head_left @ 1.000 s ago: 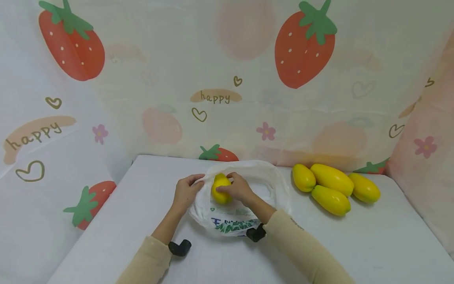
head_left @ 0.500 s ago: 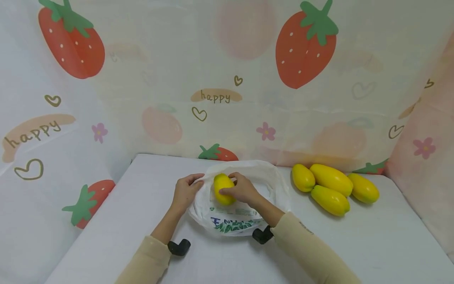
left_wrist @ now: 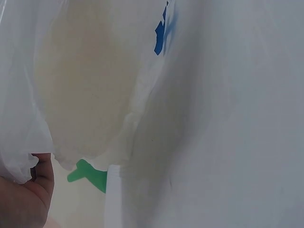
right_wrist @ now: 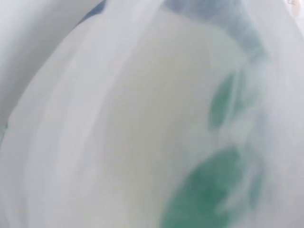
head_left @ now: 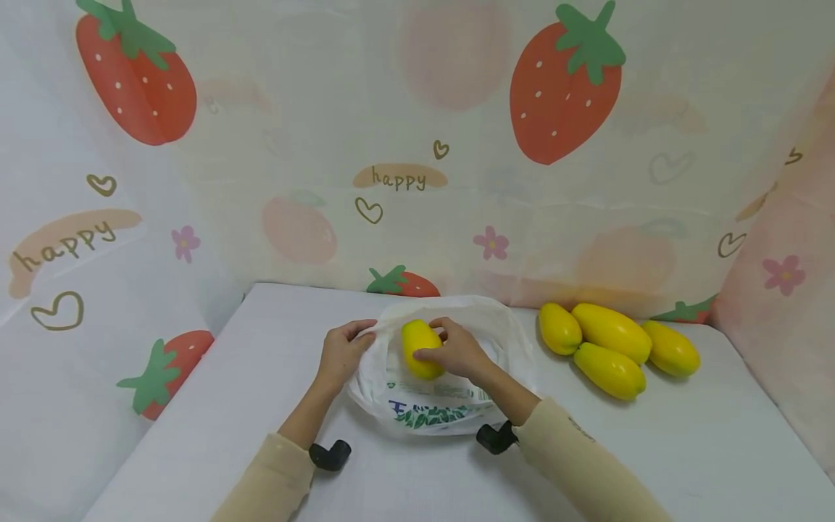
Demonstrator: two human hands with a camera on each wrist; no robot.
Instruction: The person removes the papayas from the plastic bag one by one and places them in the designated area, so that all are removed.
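A white plastic bag (head_left: 512, 341) with green leaf print lies on the table, its mouth spread wide. My left hand (head_left: 341, 359) pinches the bag's left rim; in the left wrist view, the fingers of that hand (left_wrist: 42, 178) curl at the bag's edge. Inside the mouth, my right hand (head_left: 454, 350) grips a yellow papaya (head_left: 417, 341) from its right side, thumb across the front. The fruit stands tilted, and its lower end is partly behind the thumb. The right wrist view is filled by the blurred bag wall (right_wrist: 142, 118); neither hand nor fruit shows there.
Several more yellow papayas (head_left: 609, 333) lie grouped at the back right of the white table (head_left: 704, 442), beside the bag. A strawberry-print cloth (head_left: 457, 239) hangs behind and at both sides. A black wrist-camera part (head_left: 330, 455) sits by each forearm.
My right hand and the papaya have shifted to the right inside the bag's mouth, and the papaya has turned slightly. The left hand stays at the rim.
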